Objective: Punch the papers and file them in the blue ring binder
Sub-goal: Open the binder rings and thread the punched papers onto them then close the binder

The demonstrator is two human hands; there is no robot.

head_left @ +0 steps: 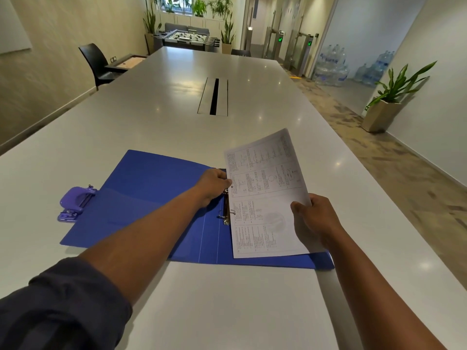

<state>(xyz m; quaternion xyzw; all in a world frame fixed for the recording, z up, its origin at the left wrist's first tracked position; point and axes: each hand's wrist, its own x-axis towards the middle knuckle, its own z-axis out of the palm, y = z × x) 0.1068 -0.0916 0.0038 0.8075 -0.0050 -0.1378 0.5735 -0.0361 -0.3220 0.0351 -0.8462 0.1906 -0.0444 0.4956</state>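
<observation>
The blue ring binder (pixel 141 193) lies open and flat on the white table. Its metal rings (pixel 226 210) stand along the spine. Printed papers (pixel 265 193) with diagrams and text are held tilted over the binder's right half, their left edge at the rings. My left hand (pixel 214 184) pinches that left edge near the upper ring. My right hand (pixel 316 221) grips the papers' right edge. A purple hole punch (pixel 75 203) sits on the table, touching the binder's left edge.
The long white table (pixel 177 117) has a cable slot (pixel 214 97) at its middle. A black chair (pixel 97 64) stands at the far left. A potted plant (pixel 389 102) and water bottles (pixel 333 69) are on the floor to the right.
</observation>
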